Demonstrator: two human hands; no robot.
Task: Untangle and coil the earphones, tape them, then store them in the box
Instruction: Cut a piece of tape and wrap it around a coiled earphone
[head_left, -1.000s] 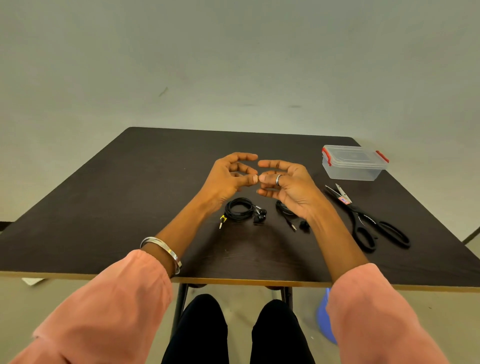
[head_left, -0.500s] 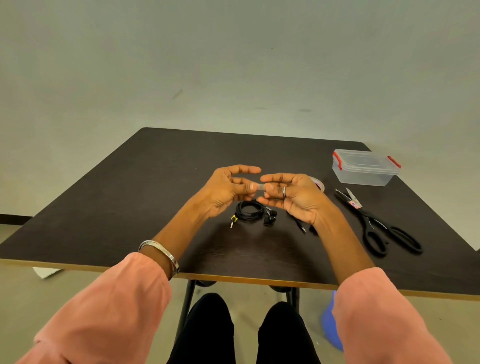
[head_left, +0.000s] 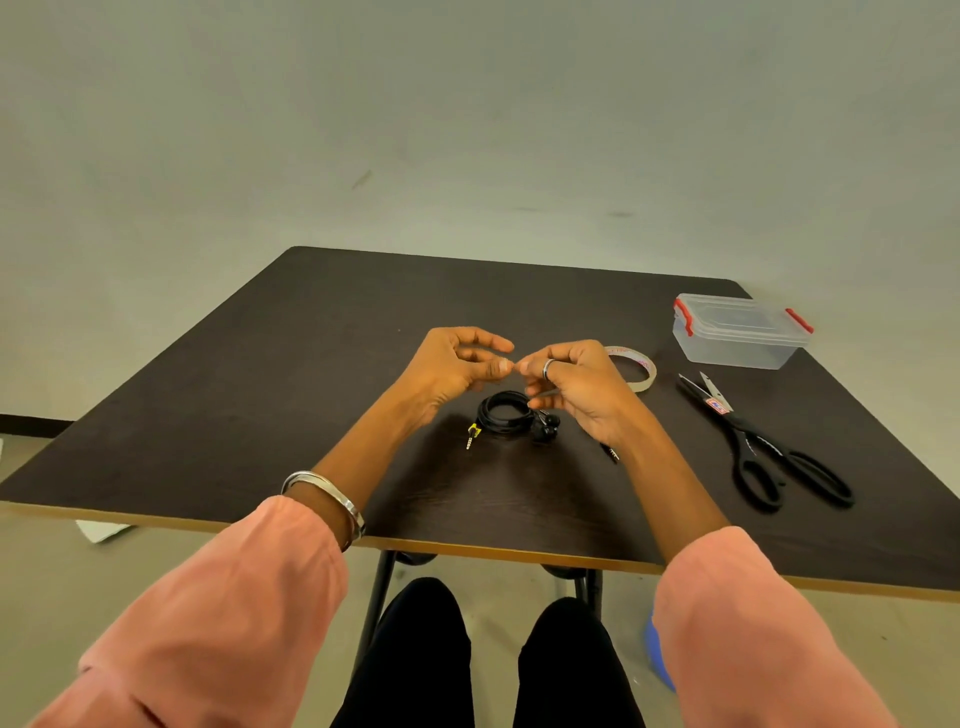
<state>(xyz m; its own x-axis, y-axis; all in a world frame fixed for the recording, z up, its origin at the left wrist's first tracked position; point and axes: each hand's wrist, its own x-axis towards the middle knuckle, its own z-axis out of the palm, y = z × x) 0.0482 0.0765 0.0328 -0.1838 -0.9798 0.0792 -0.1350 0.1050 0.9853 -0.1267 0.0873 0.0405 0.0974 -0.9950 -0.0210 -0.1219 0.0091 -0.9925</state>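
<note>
A coiled black earphone (head_left: 505, 413) lies on the dark table (head_left: 291, 374), its earbuds (head_left: 545, 427) to the right and its yellow-tipped jack (head_left: 471, 435) to the left. My left hand (head_left: 452, 371) and right hand (head_left: 576, 387) hover just above the coil with their fingertips meeting. Between them they pinch a small clear strip of tape (head_left: 514, 366), which is barely visible. A second earphone is mostly hidden under my right wrist; only its plug (head_left: 613, 454) shows. The clear box (head_left: 737, 332) with red clips stands shut at the back right.
A roll of clear tape (head_left: 638, 368) lies just behind my right hand. Black scissors (head_left: 763, 447) lie slightly open on the right, in front of the box. The table's front edge (head_left: 493, 552) runs above my knees.
My hands have drawn together, so the fingertips now meet over the coil. The view has shifted, and the tape roll shows behind my right hand.
</note>
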